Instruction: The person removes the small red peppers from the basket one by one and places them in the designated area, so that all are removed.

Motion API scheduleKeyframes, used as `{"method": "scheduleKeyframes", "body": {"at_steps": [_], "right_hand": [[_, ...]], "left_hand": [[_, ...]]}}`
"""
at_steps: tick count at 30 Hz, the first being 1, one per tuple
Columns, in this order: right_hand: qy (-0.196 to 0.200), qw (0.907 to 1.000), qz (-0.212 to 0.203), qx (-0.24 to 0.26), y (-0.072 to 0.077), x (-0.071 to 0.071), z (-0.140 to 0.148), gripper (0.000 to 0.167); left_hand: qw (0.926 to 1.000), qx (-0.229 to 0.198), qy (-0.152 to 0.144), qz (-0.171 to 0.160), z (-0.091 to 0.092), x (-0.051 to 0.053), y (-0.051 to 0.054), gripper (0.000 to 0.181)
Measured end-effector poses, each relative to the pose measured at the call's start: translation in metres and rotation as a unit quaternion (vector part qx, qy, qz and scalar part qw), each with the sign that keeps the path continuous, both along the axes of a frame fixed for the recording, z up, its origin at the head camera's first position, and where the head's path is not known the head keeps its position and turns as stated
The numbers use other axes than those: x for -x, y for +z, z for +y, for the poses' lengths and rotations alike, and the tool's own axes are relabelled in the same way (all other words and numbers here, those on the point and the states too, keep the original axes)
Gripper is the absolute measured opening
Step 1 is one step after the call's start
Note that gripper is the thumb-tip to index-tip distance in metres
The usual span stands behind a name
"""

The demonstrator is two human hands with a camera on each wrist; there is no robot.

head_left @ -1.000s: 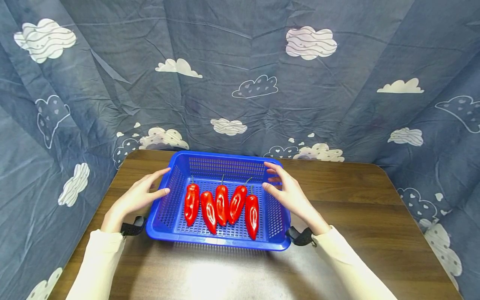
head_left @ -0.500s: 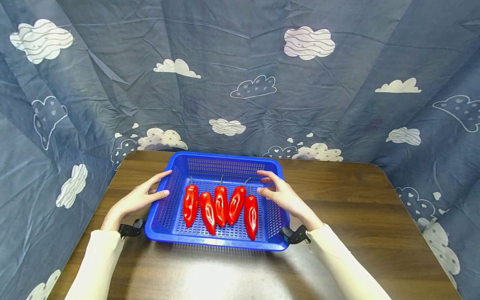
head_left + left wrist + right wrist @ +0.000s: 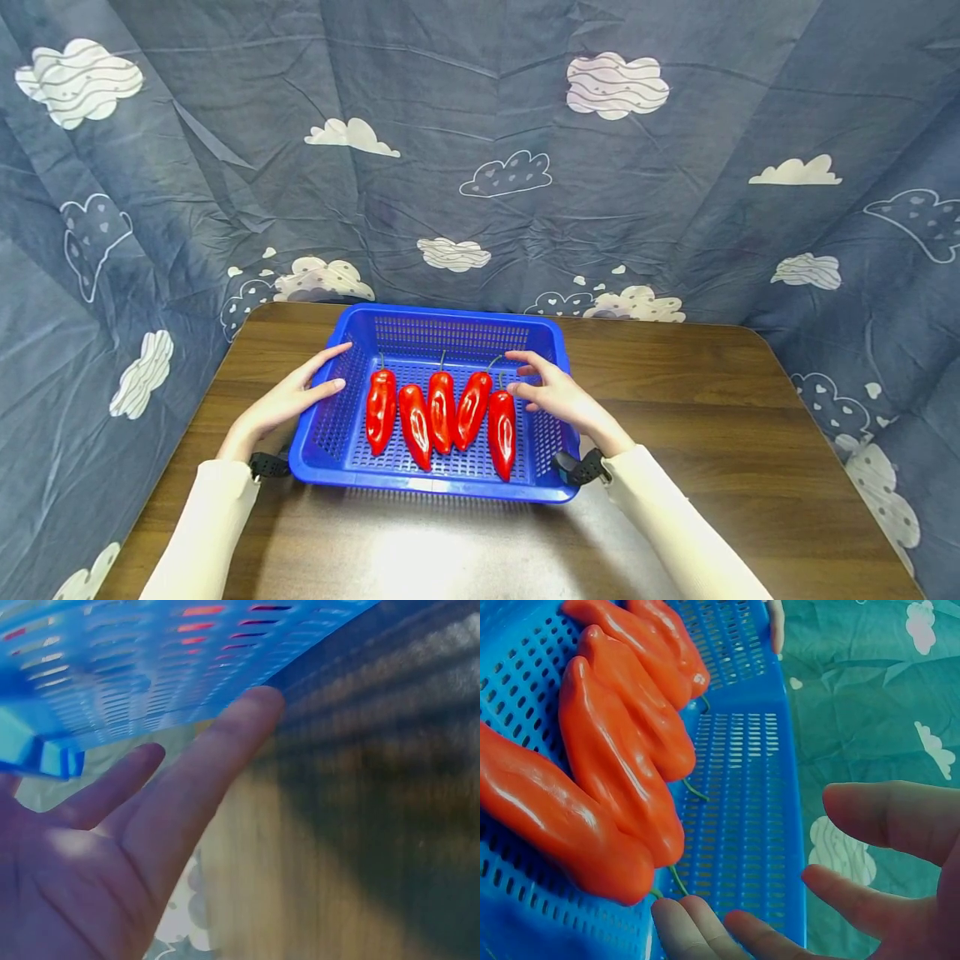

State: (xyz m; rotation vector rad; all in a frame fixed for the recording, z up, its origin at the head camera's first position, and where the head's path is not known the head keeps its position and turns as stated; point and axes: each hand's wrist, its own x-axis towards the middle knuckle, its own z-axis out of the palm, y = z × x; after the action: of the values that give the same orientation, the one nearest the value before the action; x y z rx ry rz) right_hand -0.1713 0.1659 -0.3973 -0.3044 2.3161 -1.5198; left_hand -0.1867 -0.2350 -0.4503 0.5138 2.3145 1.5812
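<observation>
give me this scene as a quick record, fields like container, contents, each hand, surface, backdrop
container: blue perforated basket
contents: five long red peppers lying side by side, stem ends toward the far side
left hand: at the basket's left end, fingers extended, holding nothing; contact unclear
right hand: over the basket's right end, nearest the rightmost pepper, thumb and fingers apart, holding nothing
surface: brown wood-grain table under the basket
backdrop: grey-blue cloth with cloud print

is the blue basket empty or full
Neither, it is partly filled: five red peppers lie side by side in the blue basket, with bare perforated floor showing around them.
</observation>
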Motion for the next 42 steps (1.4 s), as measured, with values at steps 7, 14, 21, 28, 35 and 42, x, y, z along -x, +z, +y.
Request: {"method": "scheduleKeyframes", "body": {"at_steps": [7, 14, 21, 28, 35, 42], "right_hand": [[-0.003, 0.9995, -0.031, -0.002, -0.005, 0.003, -0.005, 0.052], [0.009, 0.9990, -0.038, -0.023, -0.011, 0.006, -0.008, 0.055], [0.020, 0.9979, -0.051, -0.036, -0.017, 0.007, -0.013, 0.052], [0.021, 0.9979, -0.043, -0.043, -0.023, 0.006, -0.017, 0.050], [0.044, 0.9969, -0.049, -0.042, -0.030, 0.007, -0.019, 0.049], [0.058, 0.9935, -0.055, -0.080, -0.036, 0.008, -0.019, 0.050]], "left_hand": [[0.9991, -0.036, 0.006, -0.020, 0.003, 0.000, -0.007, 0.062], [0.9982, -0.053, 0.003, -0.029, 0.002, -0.001, -0.007, 0.063], [0.9970, -0.064, 0.008, -0.043, 0.002, -0.002, -0.007, 0.062], [0.9954, -0.080, 0.013, -0.052, 0.002, -0.002, -0.007, 0.061], [0.9934, -0.099, 0.016, -0.056, 0.005, -0.003, -0.010, 0.060], [0.9929, -0.101, 0.024, -0.059, 0.008, -0.005, -0.010, 0.060]]}}
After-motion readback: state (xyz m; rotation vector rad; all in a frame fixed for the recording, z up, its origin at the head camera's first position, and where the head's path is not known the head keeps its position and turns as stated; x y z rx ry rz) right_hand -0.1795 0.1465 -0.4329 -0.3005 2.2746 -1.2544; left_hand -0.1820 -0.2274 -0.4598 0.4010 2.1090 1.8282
